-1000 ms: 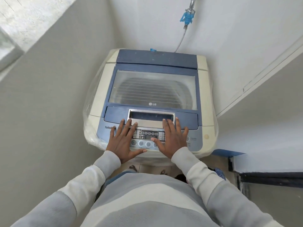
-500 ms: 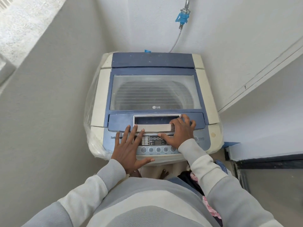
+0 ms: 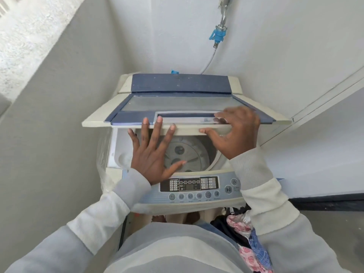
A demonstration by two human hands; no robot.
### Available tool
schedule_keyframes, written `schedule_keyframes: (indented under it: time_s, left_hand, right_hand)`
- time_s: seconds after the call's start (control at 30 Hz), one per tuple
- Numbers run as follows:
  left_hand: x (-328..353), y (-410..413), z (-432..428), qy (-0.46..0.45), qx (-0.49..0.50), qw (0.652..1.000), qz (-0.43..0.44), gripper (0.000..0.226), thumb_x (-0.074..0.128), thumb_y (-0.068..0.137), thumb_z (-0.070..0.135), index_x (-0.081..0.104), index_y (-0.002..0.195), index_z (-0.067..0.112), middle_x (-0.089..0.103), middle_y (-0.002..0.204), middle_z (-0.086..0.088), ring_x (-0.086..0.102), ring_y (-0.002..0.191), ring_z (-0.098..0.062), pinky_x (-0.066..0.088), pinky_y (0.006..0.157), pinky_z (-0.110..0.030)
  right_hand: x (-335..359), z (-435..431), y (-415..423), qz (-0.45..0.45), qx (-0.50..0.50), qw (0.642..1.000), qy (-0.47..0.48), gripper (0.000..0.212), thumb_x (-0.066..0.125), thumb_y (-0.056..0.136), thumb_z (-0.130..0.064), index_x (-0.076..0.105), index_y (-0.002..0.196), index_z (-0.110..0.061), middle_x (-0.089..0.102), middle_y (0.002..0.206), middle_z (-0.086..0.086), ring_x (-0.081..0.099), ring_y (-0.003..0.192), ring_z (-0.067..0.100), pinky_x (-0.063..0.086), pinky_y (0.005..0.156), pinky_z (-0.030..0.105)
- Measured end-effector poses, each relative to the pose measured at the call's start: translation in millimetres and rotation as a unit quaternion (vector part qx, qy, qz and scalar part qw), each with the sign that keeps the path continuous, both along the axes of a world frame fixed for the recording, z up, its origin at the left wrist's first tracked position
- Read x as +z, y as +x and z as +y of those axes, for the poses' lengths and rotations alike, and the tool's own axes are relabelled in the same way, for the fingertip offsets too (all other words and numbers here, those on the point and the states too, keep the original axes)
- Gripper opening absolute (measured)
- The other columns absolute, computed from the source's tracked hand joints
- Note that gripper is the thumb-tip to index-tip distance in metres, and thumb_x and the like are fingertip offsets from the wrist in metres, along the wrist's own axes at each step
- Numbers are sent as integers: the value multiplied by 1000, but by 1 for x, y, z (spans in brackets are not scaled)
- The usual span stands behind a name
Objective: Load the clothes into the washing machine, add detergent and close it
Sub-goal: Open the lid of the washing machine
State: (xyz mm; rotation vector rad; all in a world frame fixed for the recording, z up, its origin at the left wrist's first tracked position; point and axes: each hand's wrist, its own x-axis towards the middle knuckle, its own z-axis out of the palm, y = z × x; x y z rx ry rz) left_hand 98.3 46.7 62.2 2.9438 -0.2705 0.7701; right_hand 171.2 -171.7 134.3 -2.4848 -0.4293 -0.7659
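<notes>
in a wall corner: cream and blue top-loading washing machine (image 3: 153,201). above its opening, blue-framed plastic lid (image 3: 177,107) with clear window, half raised. right hand (image 3: 236,133) clamped on the lid's front handle edge, thumb beneath; left hand (image 3: 151,154) flat and spread, fingertips touching the same edge. bare grey drum (image 3: 189,152) below. heap of pink, blue and black clothes (image 3: 246,233) on the floor by the machine's front right corner. probably soft, light, floppy; best gathered in bunched handfuls from underneath, with 2 hands for trailing ends.
</notes>
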Motion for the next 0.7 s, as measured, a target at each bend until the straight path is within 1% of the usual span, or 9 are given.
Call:
schedule_keyframes:
  time_s: [0.1,0.17,0.27,0.33,0.47,0.53,0.57,0.63,0.7]
  left_hand:
    - [18,30,8,3,-4,999,-35,103,47,76,78,4,153,25,-20,159,-3,-21,144,-33,-14,109,-61]
    - [32,48,10,7,2,999,-43,104,51,74,78,10,152,23,-19,159,-4,-20,145,-34,-17,109,-60]
    - [58,74,13,3,9,999,-40,105,50,73,80,14,152,21,3,159,-14,-4,143,-44,-15,108,-62]
    - [77,94,17,-1,0,1000,-27,108,48,72,82,14,152,19,8,158,-19,-1,142,-47,-11,107,-66]
    - [106,130,27,-3,-17,1000,-4,109,46,75,80,12,153,12,3,159,-21,-4,143,-48,-8,110,-62]
    - [111,146,31,17,-18,1000,9,113,46,75,80,6,153,8,2,159,-19,-4,144,-46,-2,113,-62]
    - [112,155,32,24,-14,999,21,115,45,74,81,3,152,7,0,160,-17,-4,145,-44,0,113,-63]
    - [116,174,34,24,-6,999,41,119,43,71,84,-1,152,7,-2,160,-14,-6,146,-41,3,113,-65]
    - [123,194,36,16,4,998,63,124,47,68,84,-3,152,7,-4,161,-12,-7,146,-39,5,113,-66]
  right_hand:
    - [18,6,11,-118,-11,993,29,46,79,69,-54,73,92,-14,65,110,10,57,109,31,40,94,50]
    - [18,9,14,-136,-3,990,25,51,77,72,-50,71,104,-11,61,122,14,53,118,34,38,98,51]
    - [6,15,26,-90,-7,995,-34,76,72,74,-55,52,134,-13,45,145,18,34,138,37,28,107,52]
    - [8,22,43,-47,-14,997,-57,92,69,73,-59,36,146,-13,29,155,20,18,145,40,23,110,50]
    - [36,36,98,-6,-7,996,-86,101,65,78,-58,19,152,-10,11,159,22,4,146,46,11,116,44]
    - [46,41,121,4,-15,996,-93,100,62,79,-57,14,153,-11,6,160,20,1,146,45,16,116,48]
    - [47,43,129,2,-15,996,-84,98,62,79,-54,16,153,-9,7,160,21,3,147,44,19,115,49]
    - [43,47,141,-7,-16,997,-78,94,64,79,-49,20,151,-6,12,159,21,9,147,40,22,115,46]
    - [42,53,155,21,-24,993,-114,103,68,76,-48,13,153,-7,7,161,17,4,149,35,21,116,43]
